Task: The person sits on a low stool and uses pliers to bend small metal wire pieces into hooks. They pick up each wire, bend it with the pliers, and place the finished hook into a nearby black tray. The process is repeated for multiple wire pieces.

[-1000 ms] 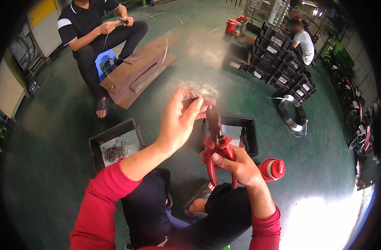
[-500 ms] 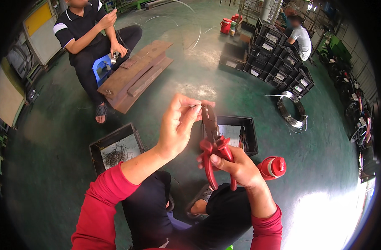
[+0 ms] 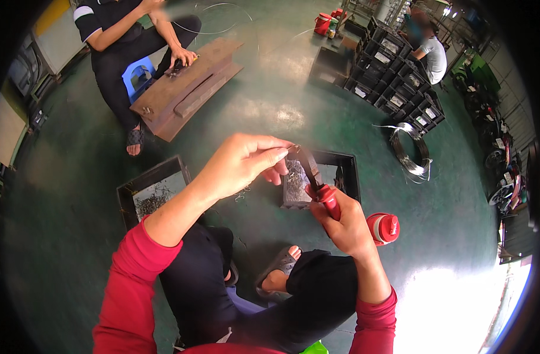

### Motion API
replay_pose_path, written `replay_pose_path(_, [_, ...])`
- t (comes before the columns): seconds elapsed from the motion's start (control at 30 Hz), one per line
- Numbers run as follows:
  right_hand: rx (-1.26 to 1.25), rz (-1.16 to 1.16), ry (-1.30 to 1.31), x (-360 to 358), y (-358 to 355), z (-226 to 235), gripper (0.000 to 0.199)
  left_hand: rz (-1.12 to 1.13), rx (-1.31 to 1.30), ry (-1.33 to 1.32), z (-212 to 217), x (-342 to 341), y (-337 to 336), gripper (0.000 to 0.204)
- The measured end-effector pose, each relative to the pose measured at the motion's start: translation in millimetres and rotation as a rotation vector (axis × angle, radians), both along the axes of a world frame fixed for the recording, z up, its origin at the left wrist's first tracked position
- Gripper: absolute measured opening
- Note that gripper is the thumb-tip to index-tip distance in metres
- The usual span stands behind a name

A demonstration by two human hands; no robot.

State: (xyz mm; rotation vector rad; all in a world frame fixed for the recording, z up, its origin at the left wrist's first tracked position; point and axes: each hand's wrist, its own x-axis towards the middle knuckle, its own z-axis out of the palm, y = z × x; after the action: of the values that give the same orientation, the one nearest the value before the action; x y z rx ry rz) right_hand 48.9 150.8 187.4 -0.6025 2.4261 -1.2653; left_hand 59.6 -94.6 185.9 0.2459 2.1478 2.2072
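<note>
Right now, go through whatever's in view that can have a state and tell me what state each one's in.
Left hand: raised, fingertips pinched on a small wire piece at the pliers' tip.
Right hand: closed around the red handles.
Pliers: upright, jaws at the wire piece; open or closed, cannot tell.
Left tray: open, holds wire bits.
Right tray: open, holds wire bits.
Red bottle: capped, on the floor.
Wire coil: lying flat on the floor.

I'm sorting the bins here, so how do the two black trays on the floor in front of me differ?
The left tray lies under the left forearm, with a thin scatter of small metal bits on a pale bottom. The right tray lies beyond the pliers in the right hand, and its pile looks denser. Both are black, rectangular and on the green floor.
</note>
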Motion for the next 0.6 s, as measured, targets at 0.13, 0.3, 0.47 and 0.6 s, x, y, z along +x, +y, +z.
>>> replay_pose_path(0.13, [-0.064,0.038,0.150,-1.8,-7.7,-8.2,0.026,0.008,-0.014,-0.013,3.4,2.6,3.7,0.029])
replay_pose_path(0.3, [0.015,0.014,0.062,-2.4,-7.1,-11.0,0.025,0.041,-0.090,-0.036,3.9,7.5,9.0,0.030])
replay_pose_path(0.47, [0.007,-0.018,0.071,-5.3,-9.7,-14.6,0.024,0.089,-0.108,-0.033,2.5,7.5,14.2,0.031])
replay_pose_path(0.6, [-0.003,-0.038,0.078,-6.0,-9.3,-20.2,0.023,0.134,-0.149,0.024,1.9,10.1,18.6,0.030])
